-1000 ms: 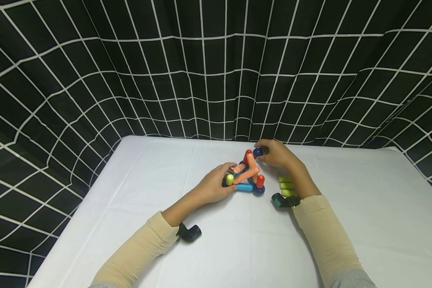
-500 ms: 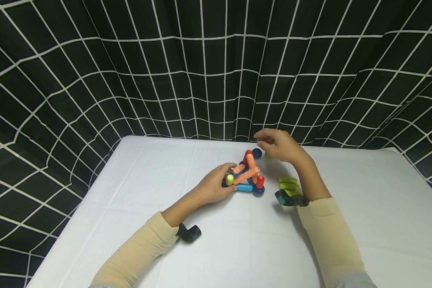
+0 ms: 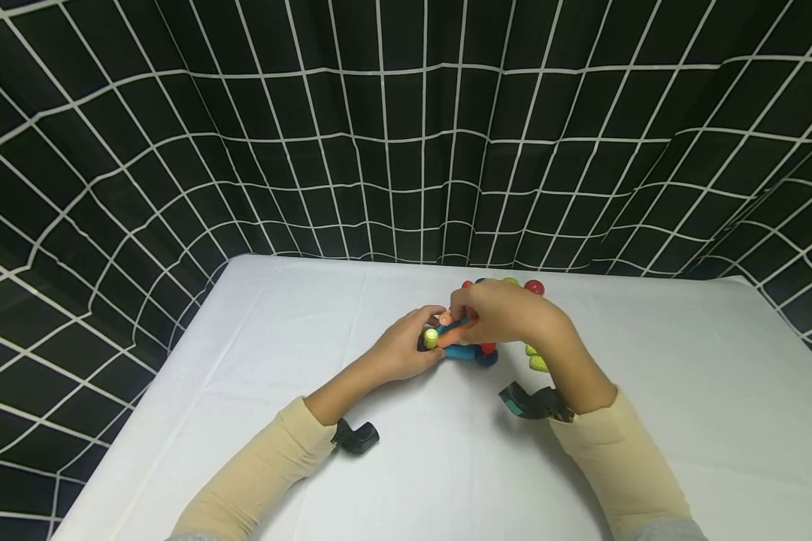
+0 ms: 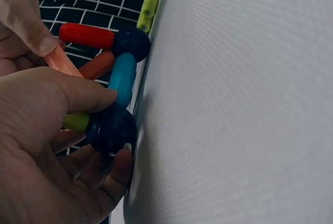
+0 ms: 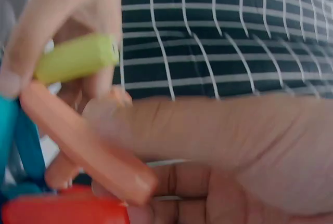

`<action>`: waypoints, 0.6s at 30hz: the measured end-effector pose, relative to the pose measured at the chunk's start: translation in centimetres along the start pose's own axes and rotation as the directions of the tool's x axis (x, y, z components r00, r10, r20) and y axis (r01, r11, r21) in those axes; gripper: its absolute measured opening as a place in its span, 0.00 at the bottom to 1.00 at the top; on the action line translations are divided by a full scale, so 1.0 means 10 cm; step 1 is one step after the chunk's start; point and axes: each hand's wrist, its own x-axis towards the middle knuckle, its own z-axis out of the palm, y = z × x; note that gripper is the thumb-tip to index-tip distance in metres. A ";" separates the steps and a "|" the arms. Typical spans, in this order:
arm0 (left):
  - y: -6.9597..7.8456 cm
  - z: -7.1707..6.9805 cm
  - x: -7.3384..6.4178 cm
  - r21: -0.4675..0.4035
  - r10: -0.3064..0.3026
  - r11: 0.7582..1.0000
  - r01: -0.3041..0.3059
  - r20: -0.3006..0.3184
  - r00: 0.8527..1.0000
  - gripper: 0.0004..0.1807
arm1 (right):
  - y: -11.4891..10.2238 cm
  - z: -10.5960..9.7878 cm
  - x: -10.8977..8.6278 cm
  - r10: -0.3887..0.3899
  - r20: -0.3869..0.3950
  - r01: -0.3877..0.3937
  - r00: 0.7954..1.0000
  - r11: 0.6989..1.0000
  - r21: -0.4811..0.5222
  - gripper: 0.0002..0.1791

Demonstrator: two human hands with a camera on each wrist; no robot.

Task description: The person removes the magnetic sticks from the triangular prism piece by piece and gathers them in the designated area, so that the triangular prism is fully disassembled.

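In the head view my left hand (image 3: 399, 347) steadies the near-left corner of a ball-and-stick frame. Its fingers curl round a dark blue ball (image 4: 111, 130), the thumb lying against a light blue stick (image 4: 123, 78). A yellow-green stick (image 3: 431, 338) stands up from that corner. My right hand (image 3: 510, 309) reaches over the frame and pinches an orange stick (image 5: 88, 146) between thumb and fingers. A red stick (image 4: 87, 35) joins another dark blue ball (image 4: 131, 43) at the near-right corner. My right hand hides much of the frame's far side.
Loose yellow-green sticks (image 3: 538, 364) lie to the right of the frame, partly behind the right forearm. A red ball (image 3: 534, 287) sits near the table's back edge. A black grid curtain (image 3: 392, 150) hangs behind the white table (image 3: 419, 466).
My right hand let go of a dark blue ball behind the frame, lifted off, then came down left onto the orange stick. The red ball has come into sight. My left hand stayed put.
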 end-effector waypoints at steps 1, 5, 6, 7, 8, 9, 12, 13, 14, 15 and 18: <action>0.00 0.00 0.00 -0.001 0.003 1.000 -0.003 0.001 1.000 0.36 | -0.04 0.02 0.01 0.008 -0.001 -0.008 1.000 1.000 -0.023 0.08; -0.01 0.01 0.01 0.004 0.016 1.000 -0.016 -0.004 1.000 0.37 | -0.14 0.07 0.01 0.026 -0.006 -0.026 1.000 0.995 -0.096 0.09; -0.01 0.01 0.01 0.004 0.018 1.000 -0.018 -0.006 1.000 0.37 | -0.15 0.08 0.00 0.016 -0.013 -0.017 1.000 0.994 -0.105 0.08; -0.01 0.02 0.01 0.003 0.020 1.000 -0.020 -0.006 1.000 0.37 | -0.15 0.08 0.00 0.007 -0.020 -0.009 1.000 0.994 -0.107 0.08; -0.01 0.02 0.02 0.001 0.021 1.000 -0.021 -0.006 1.000 0.37 | -0.16 0.08 -0.01 -0.011 -0.033 0.007 0.999 0.994 -0.110 0.07; -0.01 0.02 0.02 -0.003 0.022 1.000 -0.022 -0.003 1.000 0.37 | -0.16 0.07 -0.02 -0.026 -0.044 0.022 0.999 0.994 -0.105 0.07; 0.00 0.03 0.02 -0.014 0.019 1.000 -0.019 0.008 1.000 0.37 | -0.15 0.01 -0.09 -0.103 -0.087 0.096 0.991 0.992 -0.076 0.05; -0.01 0.03 0.02 -0.013 0.019 1.000 -0.019 0.009 1.000 0.37 | -0.14 -0.02 -0.13 -0.118 -0.106 0.112 0.987 0.992 -0.061 0.06; -0.01 0.03 0.02 -0.011 0.018 1.000 -0.018 0.007 1.000 0.37 | -0.14 -0.05 -0.16 -0.137 -0.130 0.132 0.982 0.990 -0.049 0.09; -0.01 0.03 0.01 -0.008 0.014 1.000 -0.014 0.006 1.000 0.37 | -0.13 -0.08 -0.20 -0.154 -0.152 0.151 0.976 0.988 -0.032 0.11; -0.01 0.04 0.01 0.002 0.000 1.000 0.000 -0.003 1.000 0.37 | -0.11 -0.16 -0.29 -0.193 -0.223 0.196 0.955 0.981 -0.013 0.16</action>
